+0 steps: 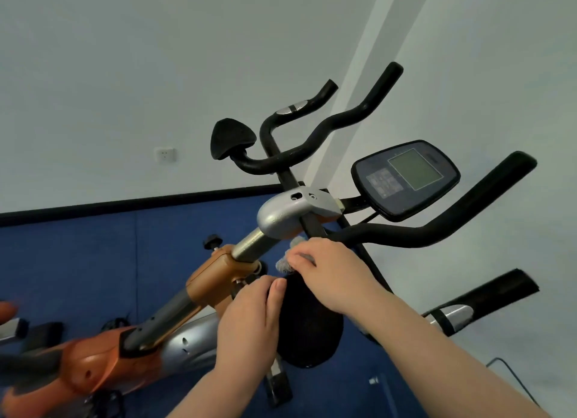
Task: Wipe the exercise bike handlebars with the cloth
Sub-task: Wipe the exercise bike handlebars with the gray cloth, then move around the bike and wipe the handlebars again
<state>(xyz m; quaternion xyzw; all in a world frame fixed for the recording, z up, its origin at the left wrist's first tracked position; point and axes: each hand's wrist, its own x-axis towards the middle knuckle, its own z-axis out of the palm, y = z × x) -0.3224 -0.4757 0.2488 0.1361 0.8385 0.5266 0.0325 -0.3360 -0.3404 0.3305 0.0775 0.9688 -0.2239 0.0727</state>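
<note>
The exercise bike's black foam handlebars (402,231) branch out from a silver clamp (290,213), with a console (406,180) mounted above them. My right hand (331,270) is closed around a small grey cloth (285,264), pressing it against the bar near the clamp; most of the cloth is hidden under my fingers. My left hand (249,320) sits just below, its fingers wrapped on the edge of a black padded elbow rest (309,330).
A second black elbow pad (231,141) and further bar ends (384,83) rise toward the white wall. The orange and silver bike frame (125,339) runs down left over blue flooring. A black cable (515,377) lies at lower right.
</note>
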